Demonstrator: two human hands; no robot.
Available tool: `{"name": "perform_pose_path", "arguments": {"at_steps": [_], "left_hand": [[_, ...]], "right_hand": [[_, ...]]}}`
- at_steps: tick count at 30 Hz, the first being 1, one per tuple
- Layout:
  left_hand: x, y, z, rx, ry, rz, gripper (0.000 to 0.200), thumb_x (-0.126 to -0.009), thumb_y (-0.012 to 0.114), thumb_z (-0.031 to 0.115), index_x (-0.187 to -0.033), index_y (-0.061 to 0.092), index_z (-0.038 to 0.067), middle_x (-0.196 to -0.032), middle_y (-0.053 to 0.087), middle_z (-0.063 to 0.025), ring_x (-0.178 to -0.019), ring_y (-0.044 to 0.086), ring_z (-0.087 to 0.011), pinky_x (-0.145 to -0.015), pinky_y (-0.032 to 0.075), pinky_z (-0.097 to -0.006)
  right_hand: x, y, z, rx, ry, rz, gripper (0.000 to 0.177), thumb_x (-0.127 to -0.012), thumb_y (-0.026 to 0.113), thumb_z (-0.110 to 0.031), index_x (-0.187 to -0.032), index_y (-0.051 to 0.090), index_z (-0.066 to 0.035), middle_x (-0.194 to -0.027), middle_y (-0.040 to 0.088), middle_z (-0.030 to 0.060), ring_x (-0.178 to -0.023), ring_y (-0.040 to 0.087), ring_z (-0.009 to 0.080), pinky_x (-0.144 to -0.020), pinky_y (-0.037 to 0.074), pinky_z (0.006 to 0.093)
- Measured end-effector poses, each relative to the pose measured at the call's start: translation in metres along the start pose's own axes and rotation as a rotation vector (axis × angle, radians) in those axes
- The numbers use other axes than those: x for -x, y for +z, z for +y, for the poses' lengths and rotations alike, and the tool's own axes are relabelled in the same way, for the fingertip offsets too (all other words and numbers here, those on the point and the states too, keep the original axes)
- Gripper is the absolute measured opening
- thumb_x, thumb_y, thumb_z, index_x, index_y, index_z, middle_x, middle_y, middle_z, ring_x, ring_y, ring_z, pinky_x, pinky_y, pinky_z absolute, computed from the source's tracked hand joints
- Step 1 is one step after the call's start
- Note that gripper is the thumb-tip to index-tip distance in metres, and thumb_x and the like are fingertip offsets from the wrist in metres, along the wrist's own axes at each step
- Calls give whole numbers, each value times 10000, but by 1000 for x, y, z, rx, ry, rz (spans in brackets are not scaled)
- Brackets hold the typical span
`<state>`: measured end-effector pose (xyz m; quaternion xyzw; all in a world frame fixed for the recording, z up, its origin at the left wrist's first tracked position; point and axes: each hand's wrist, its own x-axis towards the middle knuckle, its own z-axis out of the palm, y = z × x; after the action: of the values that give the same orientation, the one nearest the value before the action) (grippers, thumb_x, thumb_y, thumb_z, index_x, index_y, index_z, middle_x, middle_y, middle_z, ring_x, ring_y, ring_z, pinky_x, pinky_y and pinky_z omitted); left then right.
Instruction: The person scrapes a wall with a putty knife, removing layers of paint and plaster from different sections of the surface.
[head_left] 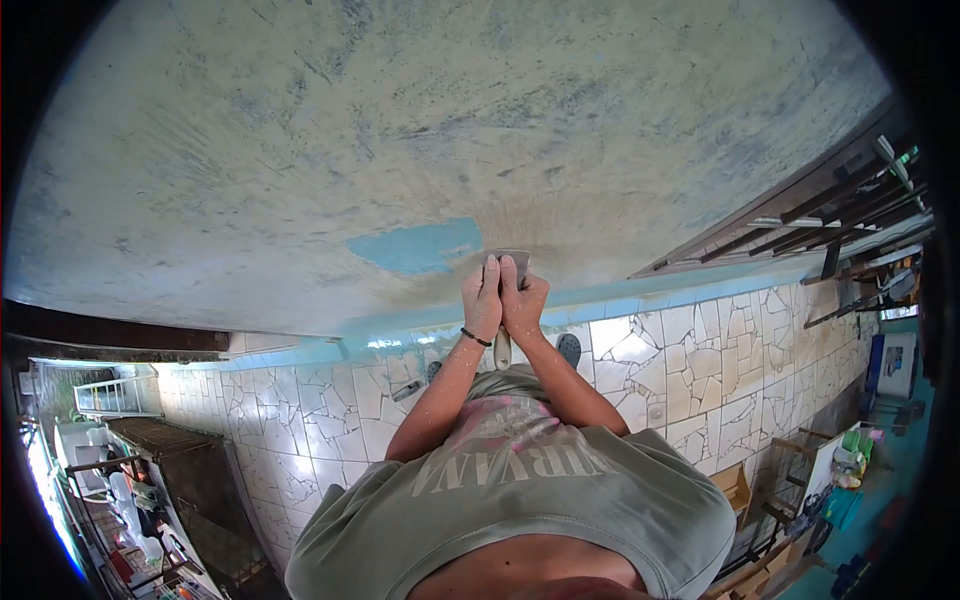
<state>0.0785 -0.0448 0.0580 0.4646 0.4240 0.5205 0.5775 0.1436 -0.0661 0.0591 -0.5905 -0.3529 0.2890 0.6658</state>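
Both hands, L hand point(483, 300) & R hand point(523, 300), fingers clamped over scraper point(512, 257); we judge it light, stiff, best gripped low, pressed nr edge.

The 2 hands, left hand point(484, 298) with a black wristband point(475, 337) and right hand point(523, 300), clasp 1 scraper point(508, 259) side by side, its blade flat against the weathered wall point(300, 130), just beside a blue paint patch point(420, 247).
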Motion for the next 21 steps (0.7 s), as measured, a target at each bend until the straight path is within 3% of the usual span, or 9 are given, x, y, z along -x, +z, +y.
{"name": "perform_pose_path", "arguments": {"at_steps": [4,8,14,17,21], "left_hand": [[4,4,14,5,-6,33,492,-1037,476,388,-924,656,-56,-799,631,-30,-740,535,-102,-671,471,-290],[4,-13,-10,-67,-79,-52,445,-1042,479,372,-1004,652,-37,-917,653,-43,-827,569,-104,-747,484,-272],[3,-9,10,-36,-84,-32,456,-1038,484,376,-994,659,-43,-917,660,-42,-830,572,-102,-754,489,-272],[2,-9,-3,-30,-53,-24,464,-1037,485,380,-981,661,-46,-896,659,-39,-814,572,-103,-744,489,-272],[-6,-3,-7,-50,22,46,482,-1028,498,381,-859,641,-47,-724,600,-18,-696,505,-86,-620,449,-286]], "right_hand": [[0,-2,-15,-2,83,-24,441,-948,664,-273,-694,612,84,-520,532,39,-580,435,59,-480,381,312],[6,-1,6,-11,57,-1,451,-951,661,-276,-684,598,82,-519,522,32,-573,423,57,-475,374,310],[1,-2,-12,41,101,-28,456,-953,659,-277,-674,584,76,-522,506,20,-576,410,59,-482,377,311],[0,-1,6,22,66,-23,452,-951,660,-272,-671,584,74,-519,504,21,-577,405,58,-481,372,312],[-6,3,9,13,-5,-29,450,-949,664,-264,-668,583,78,-515,506,23,-576,404,56,-475,365,311]]}}
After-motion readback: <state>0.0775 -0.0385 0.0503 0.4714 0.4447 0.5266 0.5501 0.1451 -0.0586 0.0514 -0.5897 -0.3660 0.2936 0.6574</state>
